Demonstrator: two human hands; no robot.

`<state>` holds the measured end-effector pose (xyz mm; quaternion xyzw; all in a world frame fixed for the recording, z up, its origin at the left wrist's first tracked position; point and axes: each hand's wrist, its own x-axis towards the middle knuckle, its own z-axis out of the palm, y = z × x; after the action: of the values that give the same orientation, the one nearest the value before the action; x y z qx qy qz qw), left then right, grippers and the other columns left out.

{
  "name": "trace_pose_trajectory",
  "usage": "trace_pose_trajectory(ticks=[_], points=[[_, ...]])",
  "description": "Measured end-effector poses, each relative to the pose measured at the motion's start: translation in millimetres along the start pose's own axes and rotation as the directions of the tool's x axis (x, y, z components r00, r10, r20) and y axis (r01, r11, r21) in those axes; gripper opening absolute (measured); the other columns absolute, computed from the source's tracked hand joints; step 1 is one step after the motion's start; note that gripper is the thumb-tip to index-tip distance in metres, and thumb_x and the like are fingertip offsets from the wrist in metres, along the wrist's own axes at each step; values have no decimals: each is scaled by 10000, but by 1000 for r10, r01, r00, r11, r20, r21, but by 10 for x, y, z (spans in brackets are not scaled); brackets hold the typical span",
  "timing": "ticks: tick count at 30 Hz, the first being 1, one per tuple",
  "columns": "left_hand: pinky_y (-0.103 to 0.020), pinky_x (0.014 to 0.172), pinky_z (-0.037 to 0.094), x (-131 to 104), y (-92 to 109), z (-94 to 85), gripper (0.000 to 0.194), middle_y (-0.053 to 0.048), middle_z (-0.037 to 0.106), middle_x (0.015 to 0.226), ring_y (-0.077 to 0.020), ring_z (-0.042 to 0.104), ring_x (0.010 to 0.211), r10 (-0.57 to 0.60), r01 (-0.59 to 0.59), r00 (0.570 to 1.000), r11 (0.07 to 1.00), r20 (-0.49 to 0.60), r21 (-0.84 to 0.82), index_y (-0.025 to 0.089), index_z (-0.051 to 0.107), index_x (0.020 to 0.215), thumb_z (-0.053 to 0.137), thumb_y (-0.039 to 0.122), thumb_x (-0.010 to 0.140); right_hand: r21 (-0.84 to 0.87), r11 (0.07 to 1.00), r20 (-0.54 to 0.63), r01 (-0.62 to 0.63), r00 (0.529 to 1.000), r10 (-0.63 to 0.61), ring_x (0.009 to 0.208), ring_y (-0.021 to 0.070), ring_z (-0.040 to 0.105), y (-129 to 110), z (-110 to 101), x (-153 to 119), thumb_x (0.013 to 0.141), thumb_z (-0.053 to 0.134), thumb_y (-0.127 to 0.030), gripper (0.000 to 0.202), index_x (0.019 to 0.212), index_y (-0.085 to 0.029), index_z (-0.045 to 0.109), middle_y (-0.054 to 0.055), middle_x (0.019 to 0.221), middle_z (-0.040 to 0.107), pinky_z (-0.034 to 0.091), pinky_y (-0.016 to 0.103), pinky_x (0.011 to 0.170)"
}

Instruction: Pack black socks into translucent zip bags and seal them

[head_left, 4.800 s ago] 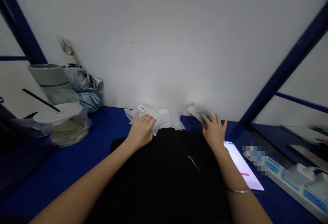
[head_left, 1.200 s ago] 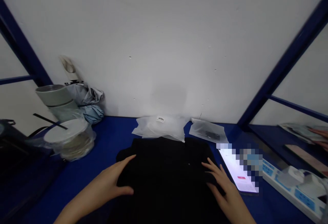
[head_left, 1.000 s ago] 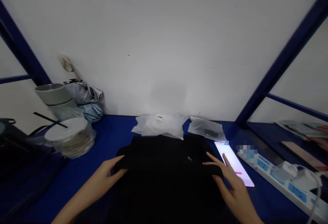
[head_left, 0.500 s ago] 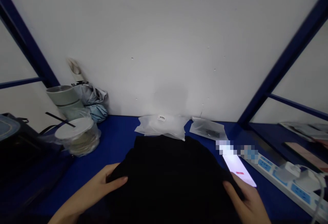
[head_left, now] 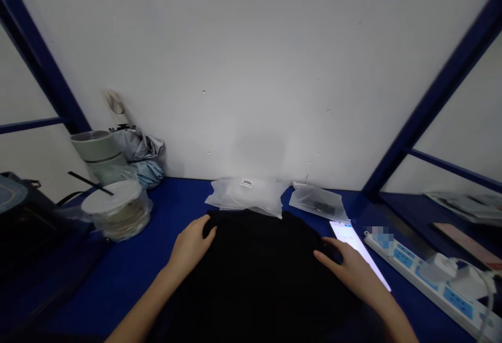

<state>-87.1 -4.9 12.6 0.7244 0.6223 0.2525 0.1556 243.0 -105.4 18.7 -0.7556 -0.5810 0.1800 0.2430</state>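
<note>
A piece of black cloth (head_left: pixel 262 275), probably a garment, is spread over the blue table in front of me. Its folds are too dark to make out. My left hand (head_left: pixel 192 243) is closed at its upper left edge, the thumb on top and the fingertips out of sight. On the right edge, my right hand (head_left: pixel 347 267) grips the cloth between thumb and fingers. Just beyond the cloth's far edge lies a frosted plastic bag (head_left: pixel 247 196) with a small label. A lit phone (head_left: pixel 363 251) lies beside my right hand, partly covered by it.
A second frosted bag (head_left: pixel 317 202) lies near the wall. To the right, a power strip (head_left: pixel 431 280) holds white plugs and a cable. On the left stand a bagged tub (head_left: pixel 117 209), a pale green cup (head_left: pixel 98 149), a folded umbrella (head_left: pixel 137 147) and a dark bag (head_left: pixel 27 223).
Both hands have moved forward along the cloth's sides, away from me and closer together. My right hand has also shifted left. The cloth's far edge has hardly moved.
</note>
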Motion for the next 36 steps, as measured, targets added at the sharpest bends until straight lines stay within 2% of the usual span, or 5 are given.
trace_pose_trajectory(ticks=[8, 15, 21, 30, 36], points=[[-346, 875, 411, -85, -86, 60, 477, -100, 513, 1208, -253, 505, 1088, 110, -113, 992, 992, 61, 63, 186, 379, 1220, 353, 455, 827, -160, 981, 38, 114, 993, -110, 723, 210, 575, 40, -129, -120, 679, 523, -551, 359, 722, -198, 572, 53, 793, 615, 456, 331, 660], [-367, 846, 418, -93, -197, 130, 490, -130, 567, 1126, -286, 537, 1034, 36, -41, 997, 997, 74, 70, 159, 459, 1123, 453, 494, 765, 52, 995, 114, 84, 989, -90, 990, 215, 545, 133, -180, -296, 694, 546, -497, 397, 1003, -249, 518, 27, 1046, 599, 449, 280, 811], [-315, 703, 417, -79, -48, 71, 266, -73, 637, 953, -269, 602, 885, 56, -65, 994, 994, 95, 88, 219, 494, 953, 358, 414, 833, 98, 985, 28, 139, 989, -143, 753, 177, 592, -41, -268, -184, 767, 447, -419, 253, 894, -218, 532, 6, 815, 634, 466, 260, 672], [-308, 599, 384, -168, 57, -5, 420, -60, 600, 701, -283, 602, 712, -87, 58, 977, 987, 196, 150, 201, 448, 1050, 350, 520, 795, -360, 929, -203, -85, 979, 11, 809, 299, 612, -530, -404, 121, 728, 483, -363, 333, 1023, -213, 519, 98, 918, 638, 449, 377, 635], [-296, 565, 385, -240, 42, -83, 669, -28, 575, 641, -269, 600, 661, -111, 94, 949, 993, 296, 71, 202, 291, 1282, 383, 585, 741, -65, 946, -194, 317, 926, -324, 1011, 268, 558, -1007, 91, -100, 714, 561, -398, 639, 1285, -214, 342, 102, 1249, 482, 485, 390, 794]])
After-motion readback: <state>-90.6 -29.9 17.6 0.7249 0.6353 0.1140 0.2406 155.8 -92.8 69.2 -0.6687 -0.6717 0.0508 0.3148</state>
